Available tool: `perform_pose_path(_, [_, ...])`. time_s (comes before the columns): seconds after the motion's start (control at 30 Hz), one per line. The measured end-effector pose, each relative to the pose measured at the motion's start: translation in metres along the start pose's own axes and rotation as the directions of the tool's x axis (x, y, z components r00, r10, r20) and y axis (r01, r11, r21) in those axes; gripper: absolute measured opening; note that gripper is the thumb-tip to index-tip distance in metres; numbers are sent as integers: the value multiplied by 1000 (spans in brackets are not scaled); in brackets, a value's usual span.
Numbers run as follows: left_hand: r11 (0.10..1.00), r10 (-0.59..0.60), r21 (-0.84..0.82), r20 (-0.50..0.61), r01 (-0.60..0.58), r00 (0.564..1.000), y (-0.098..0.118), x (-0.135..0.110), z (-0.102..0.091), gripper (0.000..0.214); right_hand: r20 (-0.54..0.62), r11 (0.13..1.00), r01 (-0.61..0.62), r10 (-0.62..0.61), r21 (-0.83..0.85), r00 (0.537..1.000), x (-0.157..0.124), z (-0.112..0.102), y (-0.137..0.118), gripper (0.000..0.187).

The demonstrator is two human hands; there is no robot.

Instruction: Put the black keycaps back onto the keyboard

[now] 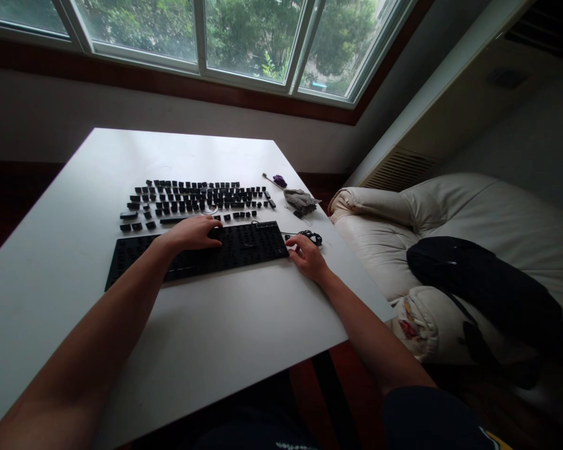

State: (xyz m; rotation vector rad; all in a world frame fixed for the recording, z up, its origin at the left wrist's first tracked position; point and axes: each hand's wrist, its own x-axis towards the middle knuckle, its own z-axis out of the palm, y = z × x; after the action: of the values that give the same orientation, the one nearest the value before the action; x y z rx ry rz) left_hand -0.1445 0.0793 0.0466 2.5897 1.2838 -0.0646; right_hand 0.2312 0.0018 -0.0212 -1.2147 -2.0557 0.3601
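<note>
A black keyboard base [244,247] with its keycaps taken off lies on the white table [225,325]. Several loose black keycaps [192,197] are laid out in rows just behind it. My left hand [192,232] rests on the keyboard's upper middle, fingers curled down on it; whether they pinch a keycap is hidden. My right hand [307,256] lies at the keyboard's right end, fingers touching its corner beside a coiled black cable [312,237].
A grey cloth [300,200] and a small purple-tipped brush [276,181] lie at the table's far right. A cream sofa [450,219] with a black garment [478,281] stands to the right. Windows run along the back wall.
</note>
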Motion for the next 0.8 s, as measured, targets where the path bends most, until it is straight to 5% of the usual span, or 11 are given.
perform_pose_path(0.53, [1000,13,11,-4,-13,1000,4,1,2,68,115,971,183,-167,-152,979,2,1,-12,26])
perform_pose_path(0.8, [979,197,-6,-241,-205,950,61,10,28,82,144,974,176,-155,-144,977,2,2,-8,22])
